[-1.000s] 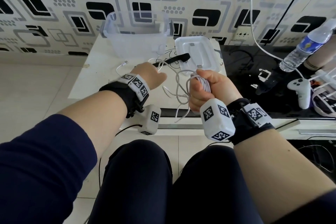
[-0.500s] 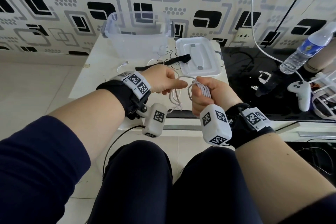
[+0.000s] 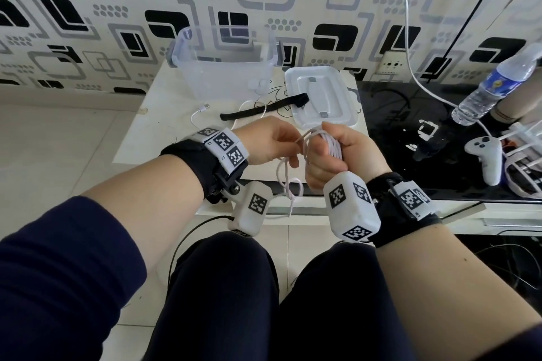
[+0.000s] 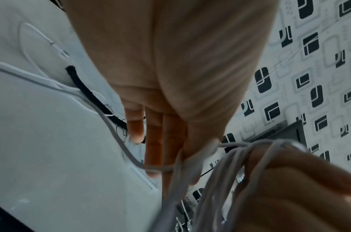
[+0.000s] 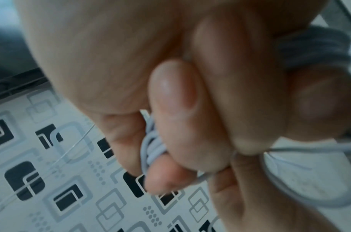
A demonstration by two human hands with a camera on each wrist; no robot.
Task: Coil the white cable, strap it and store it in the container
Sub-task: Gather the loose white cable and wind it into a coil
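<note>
While right hand (image 3: 337, 152) grips coiled white cable (image 3: 330, 142), thin, smooth.

Right hand (image 3: 337, 155) fisted, left hand (image 3: 264, 141) pinching just beside it.

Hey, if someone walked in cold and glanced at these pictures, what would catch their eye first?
Dead centre, the right hand fists a bundle of white cable while the left hand feeds it a loose strand. Behind them on the white table wait a black strap, an open clear container and its lid.
</note>
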